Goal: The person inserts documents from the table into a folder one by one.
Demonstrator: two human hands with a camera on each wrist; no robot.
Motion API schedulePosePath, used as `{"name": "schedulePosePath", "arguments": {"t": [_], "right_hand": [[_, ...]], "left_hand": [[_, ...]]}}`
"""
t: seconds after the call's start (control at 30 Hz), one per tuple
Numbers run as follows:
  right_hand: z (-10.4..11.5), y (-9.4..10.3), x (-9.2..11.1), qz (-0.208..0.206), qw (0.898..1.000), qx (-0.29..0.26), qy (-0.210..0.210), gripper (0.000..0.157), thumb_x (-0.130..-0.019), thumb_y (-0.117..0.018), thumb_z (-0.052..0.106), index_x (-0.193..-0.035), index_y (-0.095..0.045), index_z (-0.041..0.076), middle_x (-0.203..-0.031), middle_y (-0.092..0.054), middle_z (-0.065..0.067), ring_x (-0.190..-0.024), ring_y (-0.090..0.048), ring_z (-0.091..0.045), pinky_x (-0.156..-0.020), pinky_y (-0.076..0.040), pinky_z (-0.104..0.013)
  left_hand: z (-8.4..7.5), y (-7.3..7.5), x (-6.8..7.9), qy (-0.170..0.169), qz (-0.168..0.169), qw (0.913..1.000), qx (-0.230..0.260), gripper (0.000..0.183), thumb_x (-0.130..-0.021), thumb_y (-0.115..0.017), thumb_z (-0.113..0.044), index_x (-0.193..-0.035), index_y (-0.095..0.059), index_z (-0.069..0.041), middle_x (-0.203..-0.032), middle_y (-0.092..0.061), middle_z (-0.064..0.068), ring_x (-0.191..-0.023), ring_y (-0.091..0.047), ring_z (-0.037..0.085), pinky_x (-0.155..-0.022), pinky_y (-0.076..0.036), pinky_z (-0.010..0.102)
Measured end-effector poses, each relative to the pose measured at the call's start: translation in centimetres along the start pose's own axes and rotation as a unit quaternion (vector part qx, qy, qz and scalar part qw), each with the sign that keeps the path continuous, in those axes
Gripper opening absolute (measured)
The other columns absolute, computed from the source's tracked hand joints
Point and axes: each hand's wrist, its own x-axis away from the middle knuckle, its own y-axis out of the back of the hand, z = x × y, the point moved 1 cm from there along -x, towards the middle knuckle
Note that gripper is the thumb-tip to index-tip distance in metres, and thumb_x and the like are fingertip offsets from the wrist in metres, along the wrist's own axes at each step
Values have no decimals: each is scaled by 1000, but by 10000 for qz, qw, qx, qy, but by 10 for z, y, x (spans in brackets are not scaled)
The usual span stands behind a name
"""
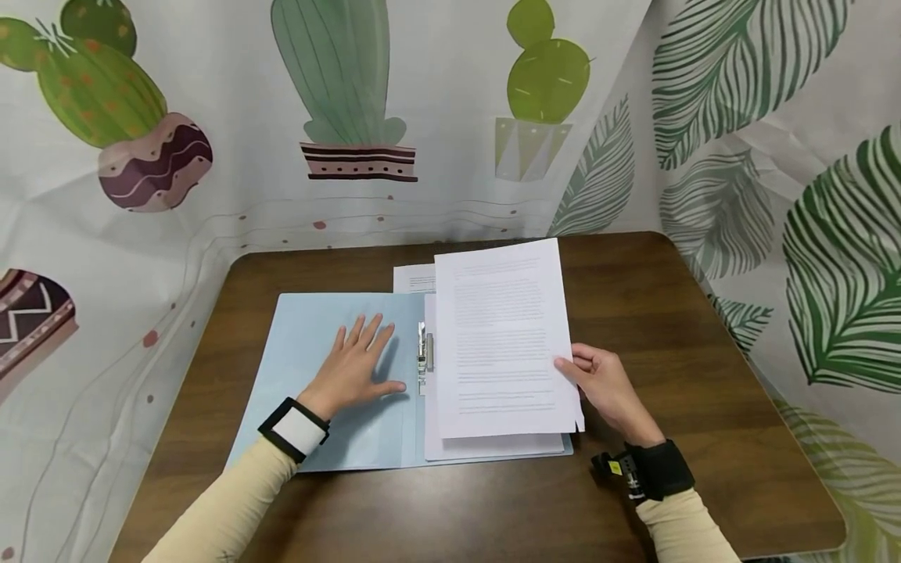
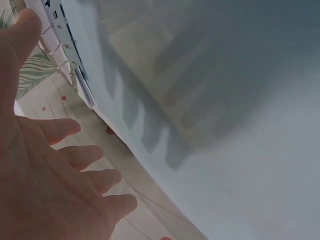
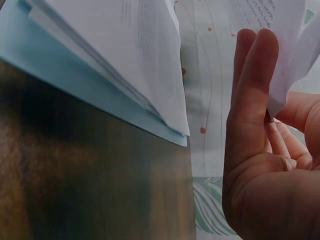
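A light blue folder (image 1: 296,336) lies spread wide, with a metal clip (image 1: 425,353) along its spine. Over its left cover my left hand (image 1: 355,367) hovers palm down, fingers spread and holding nothing, its shadow falling on the cover. My right hand (image 1: 608,387) pinches printed sheets (image 1: 501,336) at their right edge, thumb on top and fingers beneath. These sheets are lifted at an angle above the white paper stack (image 1: 493,448) on the folder's right side. In the right wrist view, the gripped sheet corner (image 3: 276,100) bends between thumb and fingers.
Another printed page (image 1: 414,278) sticks out behind the folder's top edge. Everything rests on a brown wooden table (image 1: 493,508) with rounded corners. A hanging cloth (image 1: 450,102) printed with cacti and leaves stands behind the table.
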Motion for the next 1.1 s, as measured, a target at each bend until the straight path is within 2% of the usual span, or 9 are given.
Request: {"name": "schedulePosePath", "arguments": {"t": [0.2, 0.47, 0.87, 1.1], "right_hand": [[-4, 1, -1, 6, 9997, 171, -149, 34, -103, -65, 17, -130, -64, -4, -111, -75, -19, -88, -73, -19, -71, -57, -28], [-6, -2, -3, 138, 9996, 65, -224, 34, -103, -63, 14, -130, -63, -7, -111, -75, -21, -87, -73, -20, -70, -58, -29], [-11, -9, -7, 221, 9986, 132, -471, 36, -103, -64, 13, -134, -61, -6, -113, -74, -23, -88, -72, -22, -71, -58, -28], [-15, -15, -10, 302, 9984, 157, -461, 35, -103, -63, 10, -133, -60, -7, -111, -74, -23, -86, -72, -22, -69, -58, -29]], "left_hand": [[-1, -6, 3, 30, 147, 9998, 107, 106, -81, -79, -63, -158, -38, -3, -165, -26, 26, -151, -20, 51, -116, -17, 71], [-3, -15, 6, 173, 347, 9992, 118, 107, -79, -78, -66, -157, -39, -3, -164, -26, 26, -152, -18, 51, -115, -17, 73], [-4, -21, 7, 231, 523, 9984, -44, 107, -80, -76, -68, -157, -41, -3, -164, -27, 26, -151, -20, 51, -113, -21, 73], [-5, -21, 8, 275, 545, 9981, -26, 105, -81, -76, -67, -156, -41, -4, -165, -26, 26, -151, -20, 51, -113, -22, 74]]}}
